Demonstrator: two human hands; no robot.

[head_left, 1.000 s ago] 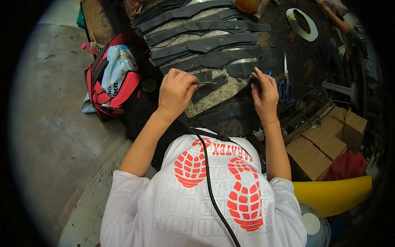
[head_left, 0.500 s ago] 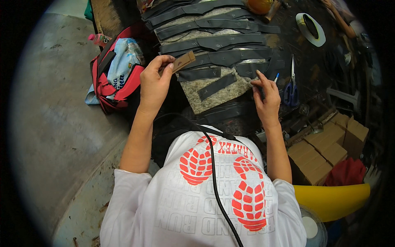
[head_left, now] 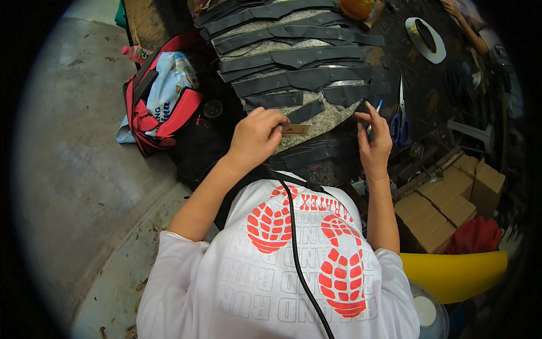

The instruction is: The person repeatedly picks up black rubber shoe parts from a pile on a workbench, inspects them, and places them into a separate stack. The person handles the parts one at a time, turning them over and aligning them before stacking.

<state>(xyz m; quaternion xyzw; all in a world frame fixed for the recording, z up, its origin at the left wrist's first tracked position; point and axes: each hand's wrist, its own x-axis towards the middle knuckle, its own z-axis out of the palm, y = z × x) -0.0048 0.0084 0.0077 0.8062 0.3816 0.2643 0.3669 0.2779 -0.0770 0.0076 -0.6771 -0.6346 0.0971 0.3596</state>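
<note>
My left hand (head_left: 257, 135) pinches a small flat brown card-like piece (head_left: 297, 130) between thumb and fingers. It hovers over the near part of a speckled stone slab (head_left: 339, 117). At the slab's right edge, my right hand (head_left: 375, 141) has its fingers curled round a blue-ended pen (head_left: 379, 106), partly hidden by the fingers. Dark grey strips (head_left: 305, 79) with pale marks lie in rows across the slab. One short dark strip (head_left: 307, 111) lies just beyond the brown piece, partly covered by my left hand and that piece.
Blue-handled scissors (head_left: 400, 127) and a roll of pale tape (head_left: 426, 40) lie on the dark table to the right. Cardboard boxes (head_left: 446, 195) stand lower right, near a yellow curved surface (head_left: 457, 274). A red-edged bag (head_left: 186, 113) is at left. Another person's arm (head_left: 471, 31) shows far right.
My left hand has brought the brown piece down and right, nearer to me, from beside the strips. My right hand has shifted slightly right and nearer to me.
</note>
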